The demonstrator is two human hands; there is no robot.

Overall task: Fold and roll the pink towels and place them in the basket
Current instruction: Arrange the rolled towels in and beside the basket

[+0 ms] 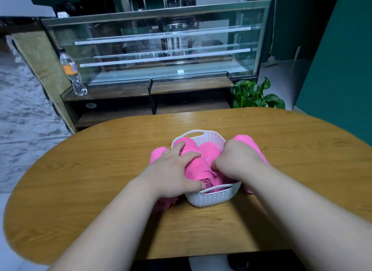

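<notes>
A white woven plastic basket [213,198] stands on the wooden table, with rolled pink towels [209,151] lying inside it. My left hand [177,170] presses on the left roll [196,170], thumb at its near end by the basket's front rim. My right hand [235,160] reaches down into the basket's right side, fingers curled among the towels. Another pink towel [158,154] lies on the table left of the basket, and one more pink towel [247,140] lies to the right, partly hidden by my right hand.
The oval wooden table [100,170] spreads around the basket. Beyond it stands a glass display case [161,47] with a plastic bottle [72,71] on its ledge. A green potted plant [255,95] sits past the table's far right edge.
</notes>
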